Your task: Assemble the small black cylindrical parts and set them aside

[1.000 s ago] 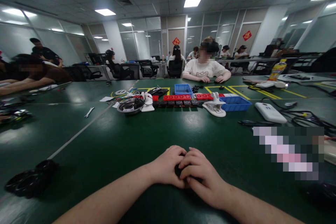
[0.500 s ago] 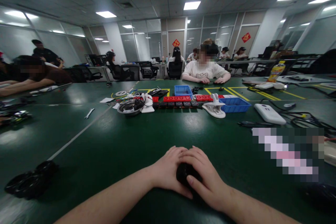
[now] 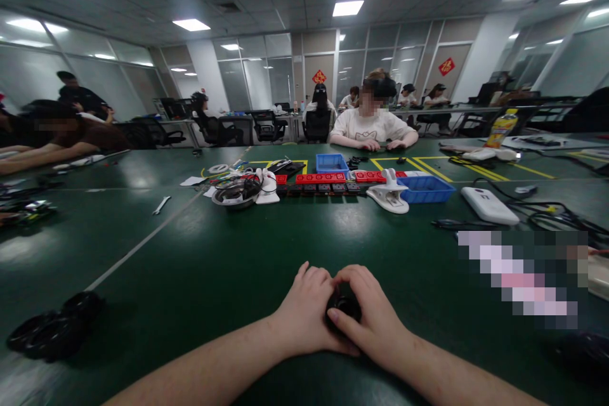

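Note:
Between my two hands, low in the middle of the head view, is a small round black object (image 3: 344, 308). My left hand (image 3: 311, 307) rests on its left side, its fingers bent and its thumb reaching beneath it. Curled around the right and far sides is my right hand (image 3: 373, 312), the thumb lying across the near top of the object. The hands touch or nearly touch at the far side. What exactly the black object is cannot be made out. Both forearms lie low over the green table (image 3: 228, 254).
Black rings (image 3: 54, 327) lie at the left. Farther back are a wrench (image 3: 162, 205), a metal bowl (image 3: 236, 193), red blocks (image 3: 322, 178), a white clamp (image 3: 390, 193) and a blue bin (image 3: 425, 189). A white device (image 3: 489, 205) and cables are right. A person (image 3: 373, 117) sits opposite.
My right hand has shifted and its fingers have drawn off the back of my left hand. The black object has turned and shows more of its top. The person opposite has moved their hands slightly.

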A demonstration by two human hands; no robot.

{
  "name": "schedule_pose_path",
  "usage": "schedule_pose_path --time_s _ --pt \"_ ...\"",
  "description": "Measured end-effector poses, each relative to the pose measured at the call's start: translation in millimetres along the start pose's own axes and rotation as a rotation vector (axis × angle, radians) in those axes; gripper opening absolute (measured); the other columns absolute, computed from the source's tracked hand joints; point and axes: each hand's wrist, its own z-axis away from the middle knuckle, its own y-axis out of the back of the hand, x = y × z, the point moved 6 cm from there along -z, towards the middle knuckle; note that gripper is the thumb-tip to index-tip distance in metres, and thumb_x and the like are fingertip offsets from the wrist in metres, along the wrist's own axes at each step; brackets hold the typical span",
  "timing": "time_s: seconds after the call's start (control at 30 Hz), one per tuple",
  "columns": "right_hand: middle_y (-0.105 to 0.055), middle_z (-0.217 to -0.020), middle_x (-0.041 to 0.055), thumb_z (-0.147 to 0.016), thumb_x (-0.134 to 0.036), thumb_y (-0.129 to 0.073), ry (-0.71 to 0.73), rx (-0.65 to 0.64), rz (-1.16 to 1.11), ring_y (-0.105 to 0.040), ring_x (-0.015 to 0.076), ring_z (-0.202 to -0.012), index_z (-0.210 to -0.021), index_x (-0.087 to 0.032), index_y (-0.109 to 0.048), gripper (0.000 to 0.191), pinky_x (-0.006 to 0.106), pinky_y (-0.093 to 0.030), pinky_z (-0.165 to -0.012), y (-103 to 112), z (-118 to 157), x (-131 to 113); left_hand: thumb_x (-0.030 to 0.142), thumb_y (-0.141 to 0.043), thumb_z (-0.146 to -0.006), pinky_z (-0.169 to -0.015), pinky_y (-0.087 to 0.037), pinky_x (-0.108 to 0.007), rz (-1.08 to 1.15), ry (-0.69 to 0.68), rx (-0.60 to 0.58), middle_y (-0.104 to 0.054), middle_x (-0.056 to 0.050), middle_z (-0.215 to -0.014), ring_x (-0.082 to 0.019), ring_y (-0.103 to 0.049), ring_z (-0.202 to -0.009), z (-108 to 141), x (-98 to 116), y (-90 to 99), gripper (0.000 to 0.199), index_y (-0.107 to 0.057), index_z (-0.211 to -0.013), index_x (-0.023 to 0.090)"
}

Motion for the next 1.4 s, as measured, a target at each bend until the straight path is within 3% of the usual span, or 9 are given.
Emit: schedule_pose_path --time_s 0.27,0.43,0.53,0.63,0.7,0.9,1.13,1.23,1.4 --pt "-0.049 -0.077 0.0027 -0.073 -0.031 -0.058 -0.094 -0.024 0.128 -0.045 0.0190 -0.073 -0.076 -0.018 -0.046 0.018 0.034 -0.038 -0.066 -2 -1 5 0.059 -0.068 -0.050 -0.101 -0.023 -0.048 -0.063 0.007 0.062 -0.050 -0.001 -0.083 -0.022 -0.050 -0.085 0 -1 3.2 0.054 -0.054 -0.083 0.019" --pt "-0.050 -0.075 0.0017 -0.072 -0.031 -0.060 -0.132 -0.037 0.173 -0.045 0.0184 -0.072 -0.075 -0.018 -0.048 0.018 0.033 -0.037 -0.066 -4 -2 9 0.048 -0.068 -0.055 -0.101 -0.023 -0.046 -0.083 0.035 0.064 -0.051 -0.001 -0.084 -0.021 -0.049 -0.085 1 1 3.5 0.044 -0.055 -0.086 0.018" --pt "-0.050 -0.077 0.0021 -0.072 -0.030 -0.059 -0.083 -0.029 0.142 -0.046 0.0184 -0.074 -0.077 -0.018 -0.050 0.016 0.033 -0.038 -0.067 -2 -3 7 0.042 -0.071 -0.053 -0.098 -0.027 -0.043 -0.059 0.006 0.049 -0.051 -0.001 -0.084 -0.020 -0.049 -0.084 -1 0 5.7 0.041 -0.055 -0.082 0.018" --pt "-0.051 -0.081 0.0032 -0.073 -0.024 -0.055 0.001 -0.033 0.075 -0.047 0.0186 -0.078 -0.082 -0.019 -0.054 0.011 0.034 -0.038 -0.071 0 -2 1 0.040 -0.072 -0.053 -0.084 -0.040 -0.034 -0.004 -0.083 -0.004 -0.050 -0.001 -0.088 -0.020 -0.048 -0.084 -3 -4 6.7 0.040 -0.057 -0.084 0.019" --pt "-0.052 -0.084 0.0037 -0.072 -0.019 -0.051 0.065 -0.046 0.025 -0.048 0.0188 -0.082 -0.085 -0.019 -0.056 0.014 0.035 -0.038 -0.074 1 -2 -5 0.037 -0.074 -0.054 -0.079 -0.041 -0.030 0.036 -0.158 -0.044 -0.049 -0.001 -0.093 -0.020 -0.047 -0.088 -4 -6 6.4 0.039 -0.058 -0.086 0.021" --pt "-0.062 -0.083 0.0007 -0.066 -0.008 -0.041 0.238 -0.094 -0.061 -0.051 0.0181 -0.088 -0.080 -0.022 -0.060 0.027 0.042 -0.032 -0.089 3 1 -21 0.029 -0.076 -0.054 -0.088 -0.036 -0.030 0.091 -0.258 -0.088 -0.049 0.001 -0.101 -0.020 -0.045 -0.097 -3 -8 5.3 0.032 -0.061 -0.082 0.024" --pt "-0.064 -0.073 -0.0058 -0.060 -0.003 -0.042 0.267 -0.120 -0.060 -0.052 0.0153 -0.091 -0.064 -0.023 -0.056 0.025 0.042 -0.018 -0.101 3 5 -28 0.031 -0.077 -0.053 -0.090 -0.035 -0.031 0.092 -0.278 -0.088 -0.049 0.000 -0.105 -0.021 -0.045 -0.099 -4 -11 2.8 0.040 -0.061 -0.089 0.024" --pt "-0.064 -0.072 -0.0056 -0.062 -0.004 -0.041 0.300 -0.145 -0.060 -0.051 0.0161 -0.095 -0.071 -0.024 -0.057 0.027 0.042 -0.016 -0.102 4 8 -31 0.036 -0.076 -0.055 -0.089 -0.036 -0.032 0.100 -0.281 -0.082 -0.050 -0.002 -0.105 -0.022 -0.046 -0.099 -3 -12 3.2 0.050 -0.058 -0.100 0.023" --pt "-0.059 -0.097 0.0023 -0.072 -0.015 -0.047 0.282 -0.066 -0.004 -0.049 0.0193 -0.098 -0.099 -0.023 -0.052 0.029 0.045 -0.022 -0.100 6 8 -25 0.039 -0.073 -0.058 -0.090 -0.035 -0.034 0.120 -0.276 -0.067 -0.051 -0.003 -0.105 -0.022 -0.046 -0.099 -3 -8 7.3 0.049 -0.056 -0.101 0.023"
